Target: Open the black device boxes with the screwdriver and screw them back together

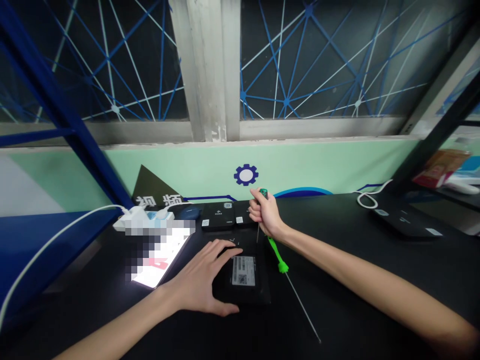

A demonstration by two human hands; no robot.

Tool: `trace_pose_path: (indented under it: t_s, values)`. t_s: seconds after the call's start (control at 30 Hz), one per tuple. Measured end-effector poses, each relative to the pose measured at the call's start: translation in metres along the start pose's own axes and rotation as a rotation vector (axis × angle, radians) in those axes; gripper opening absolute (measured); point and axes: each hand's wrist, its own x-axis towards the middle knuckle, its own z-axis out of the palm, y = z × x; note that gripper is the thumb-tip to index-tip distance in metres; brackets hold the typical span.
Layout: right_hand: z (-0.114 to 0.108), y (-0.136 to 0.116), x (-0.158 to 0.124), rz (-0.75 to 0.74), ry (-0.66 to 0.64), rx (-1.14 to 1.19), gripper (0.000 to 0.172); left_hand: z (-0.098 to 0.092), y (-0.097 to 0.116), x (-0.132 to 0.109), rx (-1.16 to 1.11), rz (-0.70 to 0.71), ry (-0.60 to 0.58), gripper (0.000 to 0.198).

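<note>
A black box-shaped device (242, 292) with a white printed label (243, 271) lies on the black table (337, 320). My left hand (204, 275) rests against its left side, thumb and fingers spread. Above the device's far right corner, my right hand (267, 212) is wrapped round the green handle of a screwdriver (263, 192). The shaft points down toward that corner; whether the tip touches is too dark to tell. A second screwdriver with a bright green handle (278, 255) lies to the right of the device, its long shaft slanting toward the near edge.
At the left are a lit phone (161, 262) and a white power strip (144, 218) with plugs and cables. Black boxes (218, 216) stand behind the device, beside a dark blue mouse (189, 213). Another black device (407, 220) and a white cable (367, 201) lie at the right.
</note>
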Motion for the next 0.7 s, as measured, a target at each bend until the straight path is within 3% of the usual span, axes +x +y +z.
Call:
trace_pose_path:
  t_s: [0.17, 0.27, 0.53, 0.7]
  values:
    - [0.001, 0.013, -0.011, -0.05, -0.012, 0.016, 0.048, 0.001, 0.0, -0.001, 0.0, 0.01, 0.025, 0.098]
    - [0.006, 0.013, -0.025, -0.066, -0.121, 0.034, 0.043, 0.0, 0.001, 0.0, 0.004, -0.01, 0.02, 0.098]
    - [0.011, -0.023, -0.014, 0.03, -0.142, 0.081, 0.043, -0.001, 0.002, -0.001, -0.014, -0.012, -0.004, 0.101]
    - [0.008, -0.025, -0.015, 0.104, -0.154, 0.067, 0.043, -0.001, 0.002, -0.001, -0.007, -0.005, 0.003, 0.1]
